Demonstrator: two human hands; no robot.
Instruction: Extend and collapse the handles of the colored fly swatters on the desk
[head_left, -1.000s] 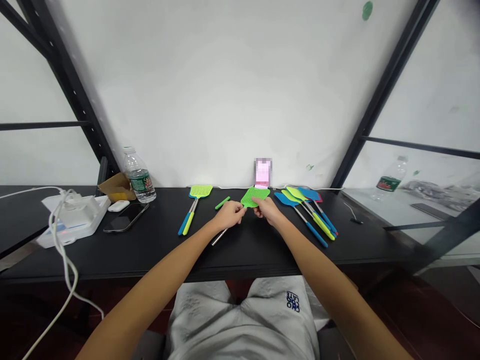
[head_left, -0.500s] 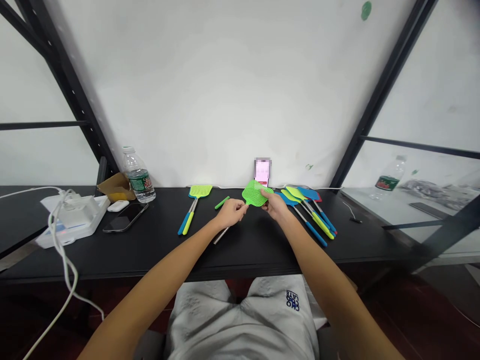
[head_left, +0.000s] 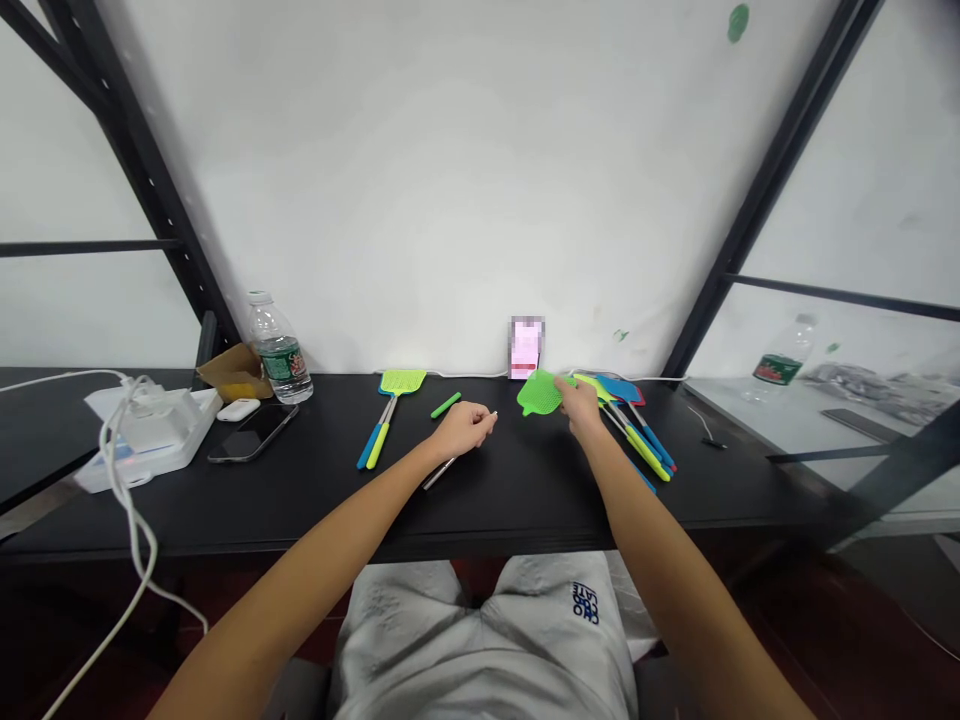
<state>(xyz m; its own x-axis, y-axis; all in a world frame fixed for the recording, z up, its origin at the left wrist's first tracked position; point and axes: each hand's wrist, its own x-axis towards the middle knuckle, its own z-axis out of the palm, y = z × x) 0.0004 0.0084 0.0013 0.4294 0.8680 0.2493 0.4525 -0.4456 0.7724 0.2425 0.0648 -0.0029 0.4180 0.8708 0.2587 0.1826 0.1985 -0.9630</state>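
Note:
My left hand [head_left: 463, 430] is closed around a thin metal rod [head_left: 439, 474], whose lower end sticks out below the fist and whose tip shows by the fingertips. My right hand [head_left: 580, 402] pinches a green perforated fly swatter head [head_left: 541, 392] by its right edge; its short neck points down to the left, apart from the rod. Behind my left hand lies a green handle grip [head_left: 445, 405]. Beside my right hand lie several fly swatters [head_left: 645, 440] with blue, yellow-green and red parts, partly covered by that hand.
Yellow-green and blue swatters [head_left: 381, 430] lie left of centre. Further left are a phone [head_left: 253, 433], a water bottle [head_left: 281, 355], a small carton [head_left: 236, 375], a white case [head_left: 238, 410] and a power strip [head_left: 150, 450] with cables. Another phone [head_left: 525, 350] leans against the wall.
The green swatter head has come away from the rod and moved right in my right hand. My left hand has stayed nearly in place with the rod.

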